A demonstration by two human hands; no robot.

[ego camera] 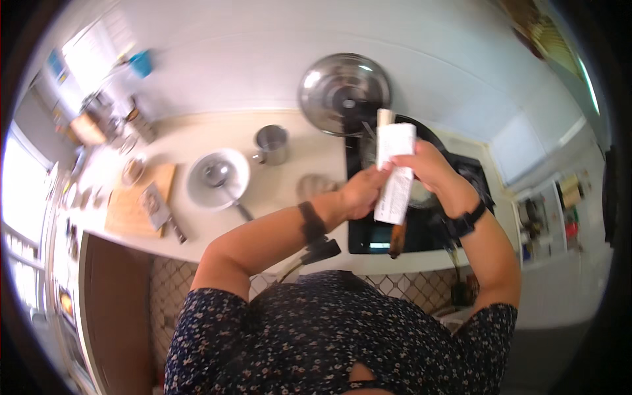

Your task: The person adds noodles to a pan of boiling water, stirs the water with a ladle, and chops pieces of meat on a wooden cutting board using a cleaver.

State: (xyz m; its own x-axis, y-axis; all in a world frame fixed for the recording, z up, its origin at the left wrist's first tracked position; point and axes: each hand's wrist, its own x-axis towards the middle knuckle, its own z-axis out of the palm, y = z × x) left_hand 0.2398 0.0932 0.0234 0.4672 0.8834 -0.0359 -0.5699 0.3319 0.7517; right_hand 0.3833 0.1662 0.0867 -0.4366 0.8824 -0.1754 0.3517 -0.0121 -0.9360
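Both of my hands are on a white paper packet (395, 185) above the stove, and small print covers part of it. A pale bundle, apparently dried noodles (385, 117), sticks out of its far end. My left hand (363, 192) grips the packet's left side around the middle. From the right, my right hand (432, 165) holds it higher up, with the thumb across its front. Below them, a dark pan (422, 129) sits on the black cooktop (365, 237), mostly hidden by the packet and hands. A brown wooden handle (397, 242) points towards me.
A steel lid (340, 94) leans against the wall behind the cooktop. Left of it are a steel mug (272, 145) and a white bowl (197, 190) holding a ladle (217, 174). A cleaver (157, 207) lies across the edge of a wooden cutting board (118, 217).
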